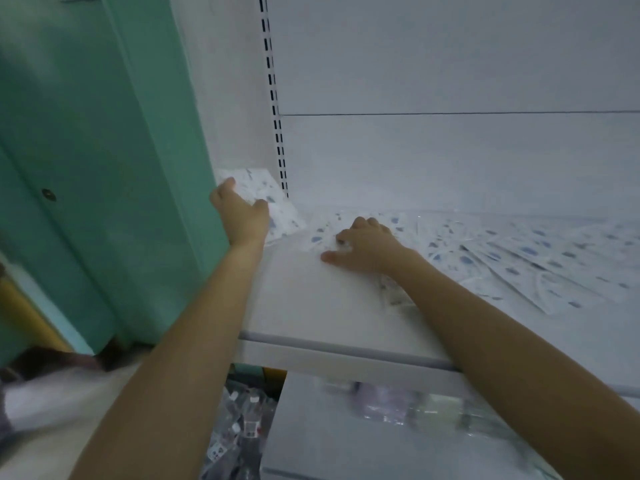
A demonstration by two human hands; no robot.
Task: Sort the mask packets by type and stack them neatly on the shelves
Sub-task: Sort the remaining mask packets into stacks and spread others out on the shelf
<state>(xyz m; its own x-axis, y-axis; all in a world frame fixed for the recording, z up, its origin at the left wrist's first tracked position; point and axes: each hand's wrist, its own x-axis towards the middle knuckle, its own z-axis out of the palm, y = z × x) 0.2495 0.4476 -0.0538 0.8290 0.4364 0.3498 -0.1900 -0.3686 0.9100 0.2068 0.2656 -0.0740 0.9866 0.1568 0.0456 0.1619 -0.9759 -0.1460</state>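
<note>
head view: both bare arms reach forward onto a white shelf (pixel 311 306) that fills the middle and right of the frame. the left hand (pixel 239 216), at centre left, grips a tilted packet (pixel 273 206), white with blue spots, which leans in the back left corner of the shelf; the thumb lies on the packet's near face and the fingers curl round its upper left edge. the right hand (pixel 363 247), just right of centre, rests on a flat packet (pixel 322 233) lying on the shelf. its fingers are bent with the knuckles up and the thumb stretches flat to the left, but i cannot tell whether the fingertips pinch the packet or only press on it. more of the same spotted packets (pixel 519 261) lie loosely overlapped across the right side of the shelf, up to the frame's right edge. a slotted upright rail (pixel 275 109) runs up the back wall above the tilted packet. a green door (pixel 104 168) takes up the left of the frame. at bottom centre, below the shelf edge, are small bottles (pixel 249 420), and a lower shelf (pixel 311 455) holds blurred clear wrapping.
</note>
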